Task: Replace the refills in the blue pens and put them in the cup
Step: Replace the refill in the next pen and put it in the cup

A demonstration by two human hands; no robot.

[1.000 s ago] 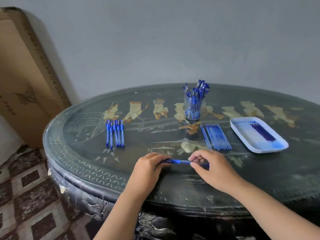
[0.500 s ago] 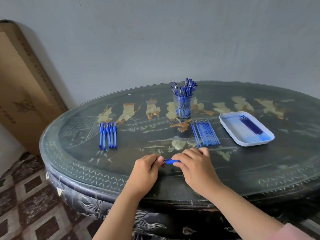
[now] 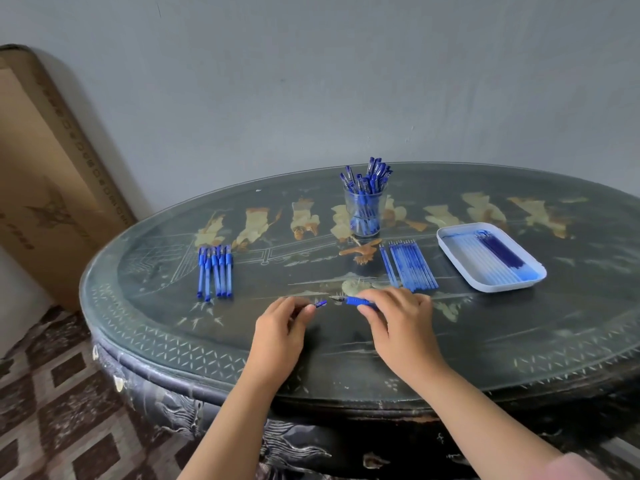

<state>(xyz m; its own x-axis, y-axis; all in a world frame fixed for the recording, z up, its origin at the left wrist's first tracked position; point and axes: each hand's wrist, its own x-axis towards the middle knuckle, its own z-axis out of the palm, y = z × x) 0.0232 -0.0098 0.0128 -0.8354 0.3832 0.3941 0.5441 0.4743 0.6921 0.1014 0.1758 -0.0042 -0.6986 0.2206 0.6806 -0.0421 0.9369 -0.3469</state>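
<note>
Your right hand [image 3: 398, 317] gripped the pen [image 3: 355, 301] crosswise, tip pointing left toward the small blue piece [image 3: 321, 303] pinched in your left hand [image 3: 280, 327].

One second earlier, the left hand [image 3: 280, 332] and right hand [image 3: 398, 323] held the blue pen [image 3: 356, 301] as one unbroken length between them. Half a second earlier, the hands had closed until they almost touched over it. By the current moment the hands had drawn apart and the pen had separated. The left fingertips pinched a small blue part [image 3: 321, 303]. The right hand gripped the barrel, its pointed tip [image 3: 334, 298] now exposed. A clear gap lay between the two pieces.
</note>
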